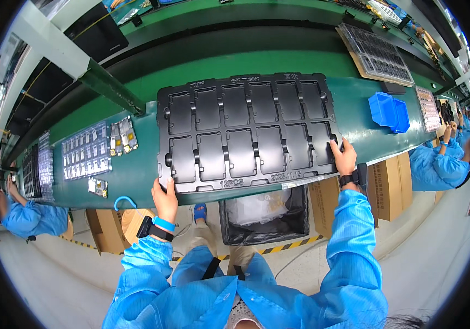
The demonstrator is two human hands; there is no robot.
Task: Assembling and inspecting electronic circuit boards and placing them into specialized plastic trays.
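A wide black plastic blister tray (211, 128) with two rows of moulded rectangular pockets lies over the green-topped bench before me. Nothing sits in its pockets. My left hand (164, 200) grips the tray's near left corner, its fingers on the rim. At the near right corner my right hand (345, 158) is closed on the side edge, the thumb along the top. Left of the tray are several small circuit boards (123, 136), and a single board (98, 187) lies closer to the bench's front edge.
A clear tray of boards (86, 152) lies at the left. To the right are blue bins (389, 112) and a stacked clear tray (374, 53). A green post (113, 86) rises behind. Below the edge stand a black-lined bin (265, 232) and cardboard boxes (391, 187). Co-workers sit both sides.
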